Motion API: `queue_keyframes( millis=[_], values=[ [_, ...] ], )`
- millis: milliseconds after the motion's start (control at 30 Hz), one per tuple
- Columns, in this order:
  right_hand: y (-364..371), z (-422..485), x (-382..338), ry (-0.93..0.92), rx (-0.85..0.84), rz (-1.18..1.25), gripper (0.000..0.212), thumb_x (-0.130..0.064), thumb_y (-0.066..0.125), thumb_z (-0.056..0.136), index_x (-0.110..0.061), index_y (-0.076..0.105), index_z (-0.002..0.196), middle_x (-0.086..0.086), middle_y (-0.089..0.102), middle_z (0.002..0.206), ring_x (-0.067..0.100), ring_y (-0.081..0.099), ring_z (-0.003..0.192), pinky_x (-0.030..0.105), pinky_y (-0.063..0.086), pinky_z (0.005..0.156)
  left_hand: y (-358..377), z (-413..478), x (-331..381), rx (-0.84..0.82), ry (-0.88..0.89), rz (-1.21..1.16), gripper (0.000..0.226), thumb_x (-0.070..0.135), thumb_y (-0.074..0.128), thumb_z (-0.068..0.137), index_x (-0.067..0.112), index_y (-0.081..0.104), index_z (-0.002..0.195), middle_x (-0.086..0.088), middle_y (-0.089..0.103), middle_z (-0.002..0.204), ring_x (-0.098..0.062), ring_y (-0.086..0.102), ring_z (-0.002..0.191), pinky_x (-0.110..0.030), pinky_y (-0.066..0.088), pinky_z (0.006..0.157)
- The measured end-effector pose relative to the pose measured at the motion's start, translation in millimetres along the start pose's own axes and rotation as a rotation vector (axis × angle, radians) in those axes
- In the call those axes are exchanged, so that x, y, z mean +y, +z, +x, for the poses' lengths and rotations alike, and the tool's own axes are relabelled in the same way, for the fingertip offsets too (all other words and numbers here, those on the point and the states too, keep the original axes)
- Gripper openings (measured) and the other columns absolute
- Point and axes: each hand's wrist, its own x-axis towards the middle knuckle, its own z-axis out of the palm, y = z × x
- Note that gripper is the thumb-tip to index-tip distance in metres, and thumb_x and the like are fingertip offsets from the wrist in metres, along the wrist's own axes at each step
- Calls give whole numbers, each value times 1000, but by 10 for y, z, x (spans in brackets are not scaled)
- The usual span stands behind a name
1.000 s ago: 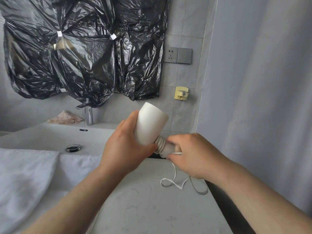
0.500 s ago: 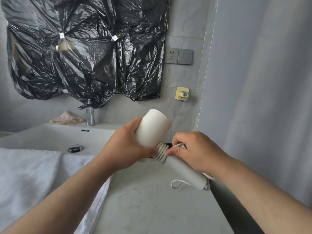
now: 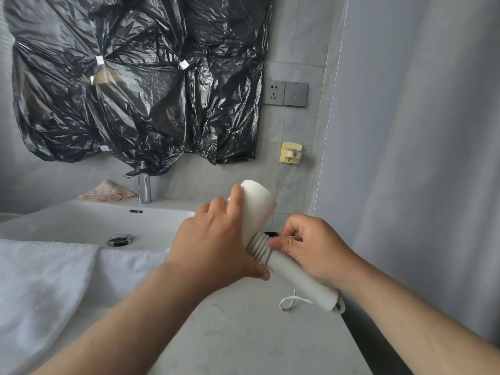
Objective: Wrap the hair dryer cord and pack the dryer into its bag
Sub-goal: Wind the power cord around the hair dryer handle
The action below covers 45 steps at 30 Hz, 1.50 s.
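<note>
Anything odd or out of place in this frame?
Yes: crumpled black plastic bags are taped over the wall above the sink, where a mirror would usually be. No dryer bag is in view. Nothing looks spilled or damaged.

text: none legible | labels: none | brands: none | numbers: none | signs: none

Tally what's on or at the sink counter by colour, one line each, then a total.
White: 2, hair dryer with its cord, and towel
Pink: 1, cloth
Chrome: 2, faucet and drain
Total: 5
</note>
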Motion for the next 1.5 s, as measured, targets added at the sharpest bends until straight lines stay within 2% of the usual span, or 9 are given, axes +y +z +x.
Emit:
queue_keyframes(
  millis=[367, 467, 567, 667, 800, 967, 1167, 1333, 1500],
  values=[
    [-52, -61, 24, 96, -101, 310, 14, -12, 71, 86, -14, 67, 72, 12, 71, 72, 12, 60, 64, 30, 50, 64, 143, 62, -106, -22, 73, -160, 130, 63, 80, 50, 29, 4, 151, 5, 43, 134, -24, 46, 120, -33, 42, 89],
    [-106, -56, 55, 110, -111, 415, 20, -3, 64, 89, -16, 70, 75, -3, 72, 70, 8, 64, 68, 23, 53, 67, 110, 98, -170, -28, 0, -430, 132, 53, 90, 52, 23, 13, 156, 6, 44, 144, -15, 47, 126, -26, 39, 96],
    [-98, -60, 67, 120, -137, 487, 20, 2, 62, 89, -12, 69, 77, -3, 71, 68, 8, 64, 65, 20, 53, 63, 107, 133, -244, 8, -116, -900, 117, 46, 92, 50, 22, 37, 150, 19, 59, 121, 9, 58, 100, -15, 51, 80],
    [-85, -64, 77, 113, -114, 492, 21, 2, 62, 89, -12, 69, 76, -3, 70, 68, 8, 63, 64, 21, 54, 63, 149, 194, -291, -19, -118, -1027, 73, 50, 84, 48, 23, 66, 114, 5, 69, 96, -13, 66, 90, -36, 55, 79],
    [-101, -50, 86, 84, -71, 452, 23, -1, 65, 88, -18, 71, 73, -2, 72, 70, 10, 64, 68, 26, 54, 69, 154, 189, -263, -49, -79, -1108, 65, 46, 85, 51, 39, 67, 112, 3, 72, 104, -23, 69, 98, -55, 58, 82],
    [-130, -32, 79, 39, -34, 334, 24, -7, 69, 87, -24, 72, 70, 4, 75, 76, 11, 63, 70, 28, 52, 70, 179, 190, -247, -122, -195, -1124, 84, 49, 88, 38, 36, 58, 115, -4, 71, 103, -25, 70, 92, -52, 61, 75],
    [-166, -10, 48, 7, -178, 259, 11, -14, 72, 86, -20, 71, 77, -4, 73, 70, 7, 64, 68, 26, 52, 70, 156, 154, -267, -206, -184, -1113, 65, 45, 87, 40, 25, 71, 100, -7, 73, 98, -29, 71, 89, -55, 60, 76],
    [-148, 12, 108, 22, -249, 216, 32, -52, 66, 74, -21, 62, 81, -10, 65, 68, 5, 56, 64, 25, 45, 64, 92, 120, -303, -192, -97, -1163, 62, 40, 86, 45, 23, 71, 104, -8, 74, 97, -31, 71, 91, -53, 58, 77],
    [-123, 89, 71, 1, -302, 252, 19, -20, 57, 95, -25, 63, 77, -20, 65, 65, -6, 57, 64, 14, 45, 65, 99, 136, -375, -226, -97, -1376, 48, 30, 83, 46, 21, 74, 93, -16, 72, 91, -28, 68, 80, -44, 55, 68]
  ],
)
